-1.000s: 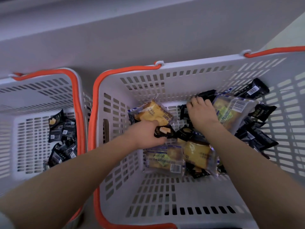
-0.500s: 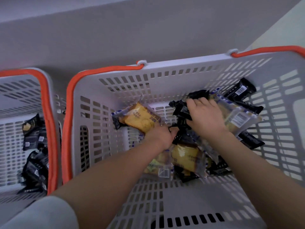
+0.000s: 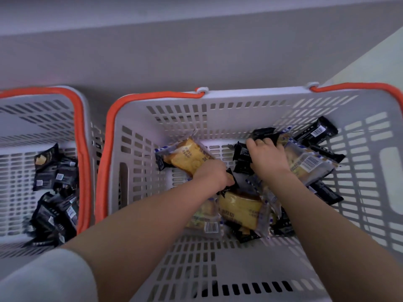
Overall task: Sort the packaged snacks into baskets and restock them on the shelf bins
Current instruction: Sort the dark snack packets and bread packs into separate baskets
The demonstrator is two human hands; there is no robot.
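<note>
Both my hands are down inside the large white basket (image 3: pixel 239 101) with orange handles, among mixed snacks. My left hand (image 3: pixel 212 175) grips a small black packet (image 3: pixel 231 182) at the pile's middle. My right hand (image 3: pixel 267 156) holds black packets (image 3: pixel 242 153) bunched at its fingers, near the basket's far wall. Yellow cake packs in clear wrap lie around them: one at the back left (image 3: pixel 187 158), one below my hands (image 3: pixel 239 209), one to the right (image 3: pixel 305 162). More black packets (image 3: pixel 316 131) lie at the right.
A second white basket (image 3: pixel 43 114) with an orange handle stands to the left and holds only black packets (image 3: pixel 54 192). A grey wall runs behind both baskets. Pale floor shows at the upper right.
The view has swung back left, showing more of the left basket. My right hand has gathered black packets by the far wall. My left hand stays at the pile's middle on a black packet.
</note>
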